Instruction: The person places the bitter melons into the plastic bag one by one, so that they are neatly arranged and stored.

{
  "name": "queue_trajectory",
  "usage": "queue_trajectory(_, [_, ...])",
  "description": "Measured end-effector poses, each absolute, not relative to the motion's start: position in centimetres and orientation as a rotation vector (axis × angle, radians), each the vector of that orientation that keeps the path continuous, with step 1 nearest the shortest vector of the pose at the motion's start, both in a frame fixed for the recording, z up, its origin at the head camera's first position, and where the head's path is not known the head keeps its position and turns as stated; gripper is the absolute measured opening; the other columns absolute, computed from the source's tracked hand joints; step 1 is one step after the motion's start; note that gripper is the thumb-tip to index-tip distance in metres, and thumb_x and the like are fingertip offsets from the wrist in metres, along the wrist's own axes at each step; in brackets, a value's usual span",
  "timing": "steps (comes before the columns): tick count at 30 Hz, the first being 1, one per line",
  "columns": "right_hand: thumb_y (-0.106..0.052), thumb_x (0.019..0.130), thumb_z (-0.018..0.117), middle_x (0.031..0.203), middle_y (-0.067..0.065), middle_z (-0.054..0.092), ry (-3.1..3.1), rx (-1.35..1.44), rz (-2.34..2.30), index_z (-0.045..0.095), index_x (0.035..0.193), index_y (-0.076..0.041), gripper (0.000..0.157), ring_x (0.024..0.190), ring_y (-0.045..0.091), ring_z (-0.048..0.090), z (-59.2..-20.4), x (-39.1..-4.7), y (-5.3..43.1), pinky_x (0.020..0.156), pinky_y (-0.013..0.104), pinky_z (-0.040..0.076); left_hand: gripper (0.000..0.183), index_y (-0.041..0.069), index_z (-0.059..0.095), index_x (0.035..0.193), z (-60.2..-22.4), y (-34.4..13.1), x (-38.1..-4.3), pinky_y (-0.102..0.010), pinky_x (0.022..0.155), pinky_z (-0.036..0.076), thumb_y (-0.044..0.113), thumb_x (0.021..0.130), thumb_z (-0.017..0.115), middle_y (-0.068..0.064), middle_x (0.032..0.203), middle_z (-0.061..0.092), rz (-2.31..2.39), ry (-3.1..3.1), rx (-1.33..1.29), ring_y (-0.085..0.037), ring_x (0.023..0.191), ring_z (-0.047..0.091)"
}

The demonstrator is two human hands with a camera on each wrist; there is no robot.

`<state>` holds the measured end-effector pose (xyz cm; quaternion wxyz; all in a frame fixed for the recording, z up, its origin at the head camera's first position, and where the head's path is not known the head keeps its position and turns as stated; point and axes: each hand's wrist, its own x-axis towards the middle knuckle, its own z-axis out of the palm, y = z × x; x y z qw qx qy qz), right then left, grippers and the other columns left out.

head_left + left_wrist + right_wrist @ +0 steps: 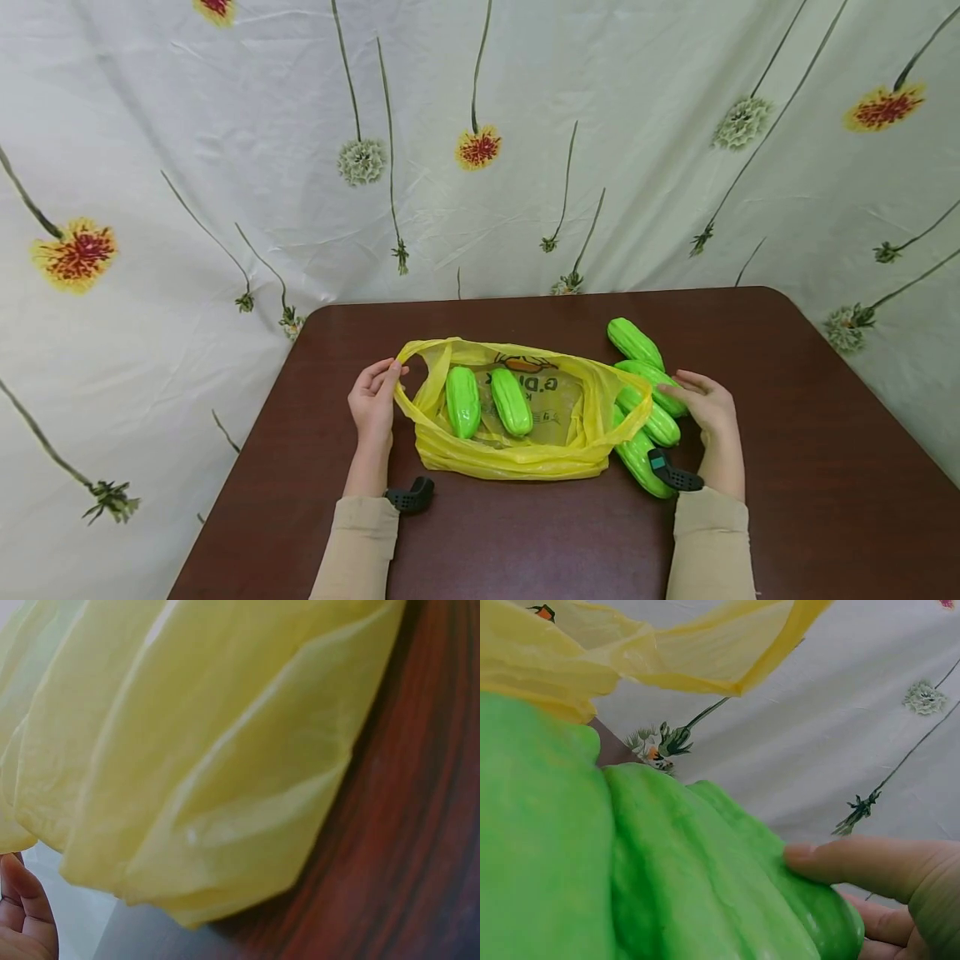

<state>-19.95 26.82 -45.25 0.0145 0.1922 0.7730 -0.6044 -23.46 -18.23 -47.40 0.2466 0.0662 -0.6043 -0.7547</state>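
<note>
A yellow plastic bag lies with its mouth spread on the table, two bright green ribbed cucumbers inside it. My left hand pinches the bag's rim at its left end; the left wrist view shows the yellow plastic side and part of that hand. Beside the bag's right end, several more green cucumbers lie in a pile. My right hand holds one cucumber of that pile near its right end, thumb on top and fingers around the far side, partly hidden.
The dark brown table has its far edge against a pale curtain printed with flowers. At the back of the pile lies another cucumber. The bag's right handle loop overlaps the pile. Black bands sit on both wrists.
</note>
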Motion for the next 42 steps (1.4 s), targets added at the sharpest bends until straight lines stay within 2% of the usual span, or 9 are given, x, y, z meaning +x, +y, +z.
queue_trajectory(3, [-0.033, 0.085, 0.069, 0.137, 0.013, 0.048, 2.413, 0.671, -1.910, 0.039, 0.142, -0.004, 0.071, 0.133, 0.032, 0.033, -44.7, -19.7, 26.7, 0.108, 0.053, 0.021, 0.032, -0.002, 0.065, 0.102, -47.4, -18.2, -23.4, -0.020, 0.061, 0.051, 0.023, 0.084, 0.072, 0.001, 0.079, 0.071, -2.056, -1.656, 0.184, -0.030, 0.075, 0.063])
queue_trajectory(8, [-0.039, 0.083, 0.070, 0.139, 0.017, 0.044, 2.463, 0.769, -2.008, 0.044, 0.139, -0.004, 0.071, 0.132, 0.032, 0.034, -43.8, -19.4, 26.4, 0.107, 0.050, 0.025, 0.032, -0.002, 0.066, 0.102, -47.3, -18.2, -23.4, -0.021, 0.062, 0.051, 0.023, 0.084, 0.072, 0.001, 0.079, 0.071, -2.057, -1.657, 0.186, -0.031, 0.078, 0.063])
queue_trajectory(11, [-0.043, 0.081, 0.071, 0.132, 0.009, 0.051, 2.491, 0.825, -2.095, 0.049, 0.136, -0.006, 0.070, 0.124, 0.026, 0.041, -43.2, -19.4, 26.0, 0.105, 0.049, 0.029, 0.032, -0.002, 0.066, 0.102, -47.3, -18.2, -23.4, -0.021, 0.062, 0.051, 0.023, 0.084, 0.072, 0.001, 0.078, 0.071, -2.060, -1.654, 0.191, -0.031, 0.079, 0.064])
queue_trajectory(15, [-0.045, 0.082, 0.070, 0.115, -0.005, 0.055, 2.515, 0.852, -2.155, 0.054, 0.132, -0.009, 0.063, 0.102, 0.010, 0.049, -41.7, -19.4, 25.3, 0.089, 0.033, 0.041, 0.032, -0.001, 0.066, 0.102, -47.3, -18.2, -23.5, -0.020, 0.062, 0.051, 0.024, 0.083, 0.072, 0.001, 0.078, 0.071, -2.064, -1.656, 0.202, -0.031, 0.080, 0.063])
queue_trajectory(18, [-0.041, 0.084, 0.069, 0.112, -0.006, 0.054, 2.481, 0.839, -2.219, 0.055, 0.131, -0.010, 0.058, 0.091, 0.004, 0.050, -40.2, -19.2, 24.5, 0.076, 0.021, 0.042, 0.031, 0.000, 0.066, 0.101, -47.3, -18.2, -23.5, -0.020, 0.062, 0.051, 0.024, 0.083, 0.072, 0.001, 0.078, 0.071, -2.066, -1.656, 0.204, -0.031, 0.081, 0.063])
queue_trajectory(20, [-0.038, 0.085, 0.068, 0.114, -0.005, 0.054, 2.459, 0.821, -2.260, 0.056, 0.130, -0.010, 0.055, 0.090, 0.003, 0.050, -39.3, -18.9, 23.9, 0.072, 0.019, 0.042, 0.031, -0.001, 0.066, 0.102, -47.3, -18.2, -23.5, -0.021, 0.062, 0.051, 0.024, 0.083, 0.072, 0.001, 0.078, 0.071, -2.067, -1.656, 0.204, -0.031, 0.081, 0.064])
queue_trajectory(24, [-0.035, 0.087, 0.067, 0.114, -0.005, 0.053, 2.484, 0.771, -2.299, 0.057, 0.128, -0.010, 0.049, 0.091, 0.004, 0.049, -37.9, -18.5, 22.5, 0.072, 0.019, 0.042, 0.032, -0.001, 0.066, 0.102, -47.2, -18.2, -23.5, -0.021, 0.062, 0.051, 0.024, 0.084, 0.072, 0.001, 0.078, 0.071, -2.065, -1.657, 0.200, -0.032, 0.081, 0.063])
queue_trajectory(31, [-0.031, 0.087, 0.067, 0.104, -0.008, 0.054, 2.528, 0.622, -2.363, 0.058, 0.122, -0.008, 0.042, 0.090, 0.007, 0.051, -36.5, -17.9, 20.3, 0.071, 0.018, 0.043, 0.031, -0.001, 0.066, 0.102, -47.3, -18.2, -23.4, -0.020, 0.061, 0.051, 0.024, 0.084, 0.071, 0.002, 0.078, 0.071, -2.051, -1.670, 0.199, -0.033, 0.079, 0.062])
queue_trajectory(42, [-0.029, 0.091, 0.062, 0.116, 0.005, 0.051, 2.573, 0.338, -2.192, 0.049, 0.121, -0.002, 0.042, 0.104, 0.015, 0.052, -35.6, -17.6, 16.6, 0.083, 0.028, 0.042, 0.033, -0.001, 0.066, 0.103, -47.3, -18.2, -23.3, -0.020, 0.061, 0.051, 0.025, 0.085, 0.071, 0.003, 0.078, 0.071, -2.044, -1.675, 0.197, -0.031, 0.078, 0.063])
